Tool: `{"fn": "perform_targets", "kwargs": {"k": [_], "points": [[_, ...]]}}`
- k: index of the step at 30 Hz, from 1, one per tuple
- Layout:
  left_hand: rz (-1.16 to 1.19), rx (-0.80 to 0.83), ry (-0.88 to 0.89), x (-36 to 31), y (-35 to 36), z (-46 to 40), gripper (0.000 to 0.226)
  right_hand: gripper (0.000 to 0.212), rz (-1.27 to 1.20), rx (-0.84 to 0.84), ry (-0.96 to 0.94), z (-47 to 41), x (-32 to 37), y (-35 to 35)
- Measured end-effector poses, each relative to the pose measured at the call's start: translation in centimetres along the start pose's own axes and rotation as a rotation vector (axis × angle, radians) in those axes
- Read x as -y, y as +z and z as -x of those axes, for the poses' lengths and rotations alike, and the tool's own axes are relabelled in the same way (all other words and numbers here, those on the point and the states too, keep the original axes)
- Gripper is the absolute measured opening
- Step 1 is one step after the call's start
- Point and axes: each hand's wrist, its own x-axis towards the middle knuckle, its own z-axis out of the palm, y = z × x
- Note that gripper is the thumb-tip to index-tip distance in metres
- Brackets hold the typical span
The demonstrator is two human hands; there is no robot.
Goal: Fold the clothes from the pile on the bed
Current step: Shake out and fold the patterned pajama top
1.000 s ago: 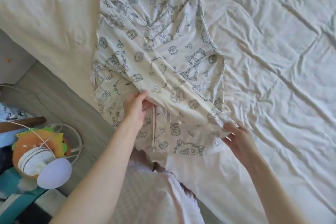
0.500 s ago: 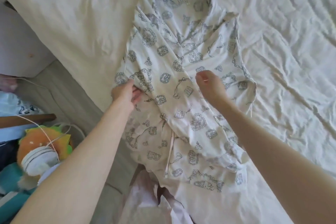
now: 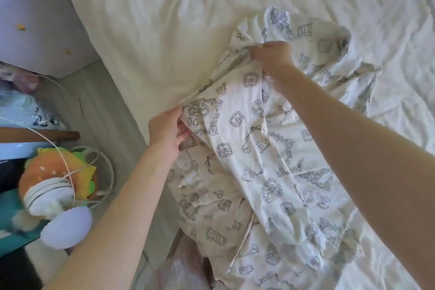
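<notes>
The cream cotton garment with grey line drawings printed all over it lies on the near part of the bed, spread from the middle of the picture down to the bottom edge, with its far end bunched up and its near end hanging toward the person. The left hand pinches the left edge of the cloth between thumb and fingers, so its grip is closed on the cloth. The right hand is curled over a raised fold farther up the garment, and its grip looks closed on the cloth too, though the fingertips are hidden under the fold. The two hands hold the same long edge at two spots, most likely so the whole side can be lifted and laid over in one neat fold without sagging in the middle. The cloth between them is pulled fairly straight and sits a little off the bed. Half a second ago the garment lay flatter and more open, the right hand was near its middle, and the left hand held the left side lower down; now the right hand has reached farther up and the side has begun to rise. The wrinkled white bed sheet lies under it all. On the floor to the left sit a soft orange and green burger-shaped plush toy and a round pale purple lamp or pad with a thin white cord looped over them.
</notes>
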Motion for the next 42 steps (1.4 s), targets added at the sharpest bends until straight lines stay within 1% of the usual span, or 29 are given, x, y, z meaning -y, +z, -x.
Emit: {"fn": "perform_targets", "kwargs": {"k": [2,4,5,7,9,11,13,15,16,18,20,22,24,26,28,29,31,34,36,39,40,42], "points": [[0.071,0.080,-0.028,0.3,-0.7,0.1,0.013,0.025,0.017,-0.049,-0.048,-0.2,0.1,0.0],[0.009,0.169,-0.038,2.0,-1.4,0.9,0.018,0.025,0.148,-0.041,-0.113,1.0,-1.2,-0.2],[-0.033,0.194,-0.036,3.2,-1.6,1.6,0.016,0.026,0.199,-0.059,-0.136,2.0,-2.3,-0.5],[-0.067,0.180,-0.036,5.7,-2.1,3.1,0.009,0.027,0.215,-0.121,-0.137,5.0,-5.3,-1.3],[-0.102,0.125,-0.031,8.1,-2.5,4.7,0.007,0.023,0.224,-0.161,-0.088,8.5,-8.8,-2.1],[-0.152,0.121,-0.047,10.6,-3.0,6.3,0.007,0.016,0.270,-0.143,-0.017,12.0,-12.7,-3.0],[-0.182,0.165,-0.121,12.9,-3.2,7.9,0.009,0.013,0.307,-0.080,0.049,15.4,-16.2,-4.0],[-0.184,0.204,-0.193,14.4,-2.9,9.1,0.012,0.016,0.343,0.024,0.099,17.9,-19.0,-4.9],[-0.176,0.207,-0.203,14.8,-2.6,9.5,0.014,0.019,0.357,0.065,0.121,18.6,-20.1,-5.1],[-0.189,0.198,-0.166,15.2,-1.8,9.6,0.015,0.027,0.382,0.074,0.148,19.5,-21.6,-5.4],[-0.250,0.213,-0.123,15.2,-0.8,9.6,0.014,0.038,0.367,-0.008,0.146,19.9,-22.3,-5.3],[-0.312,0.258,-0.127,15.5,0.3,9.8,0.013,0.042,0.346,-0.070,0.166,20.5,-22.4,-5.2],[-0.347,0.291,-0.184,15.9,1.1,10.6,0.016,0.041,0.421,-0.022,0.282,21.1,-23.0,-5.7],[-0.361,0.285,-0.203,16.5,1.6,11.7,0.017,0.035,0.470,0.101,0.421,22.0,-24.0,-6.5],[-0.366,0.262,-0.171,17.1,1.6,12.2,0.021,0.023,0.306,0.166,0.460,22.9,-25.0,-7.5],[-0.355,0.261,-0.151,17.3,1.5,12.3,0.021,0.020,0.215,0.154,0.441,23.3,-25.3,-8.1],[-0.325,0.260,-0.114,17.7,1.3,12.4,0.016,0.026,0.110,0.067,0.358,23.9,-25.5,-9.4],[-0.206,0.268,-0.109,18.2,1.3,12.8,0.014,0.023,-0.002,-0.081,0.268,24.8,-25.1,-11.2],[-0.118,0.342,-0.147,18.7,1.5,13.1,0.017,0.022,0.023,-0.108,0.239,25.3,-25.0,-11.7],[-0.064,0.534,-0.226,19.6,1.5,13.7,0.036,0.022,0.008,-0.141,0.246,25.5,-25.2,-11.9],[-0.095,0.574,-0.248,20.0,1.5,13.9,0.039,0.022,-0.032,-0.148,0.262,25.5,-25.3,-12.0],[-0.265,0.636,-0.285,21.0,1.3,14.6,0.029,0.025,-0.069,-0.106,0.307,25.5,-25.8,-12.5]]}}
